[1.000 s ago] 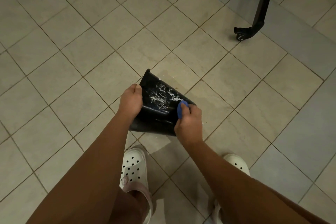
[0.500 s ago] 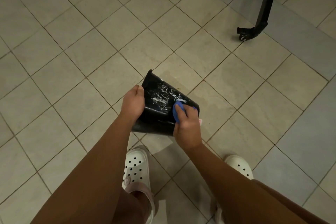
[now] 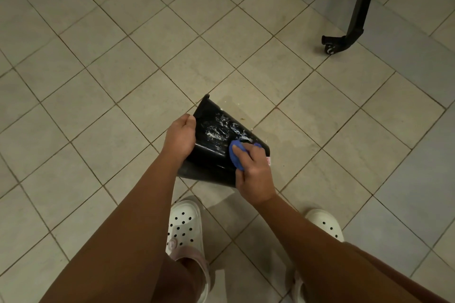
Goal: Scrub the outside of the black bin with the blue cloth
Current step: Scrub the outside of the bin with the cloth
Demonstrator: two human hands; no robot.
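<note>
The left hand (image 3: 179,137) grips the tilted bin (image 3: 211,152) by its edge, fingers curled; the right hand (image 3: 253,174) pinches the cloth (image 3: 235,155) against its side (soapy streaks there).

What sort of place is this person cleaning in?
Probably an indoor room, perhaps in a home or office; I cannot tell which. The floor is beige tile with a grey tiled band, a black furniture leg ends in a small wheel, and the person wears white clogs.
</note>
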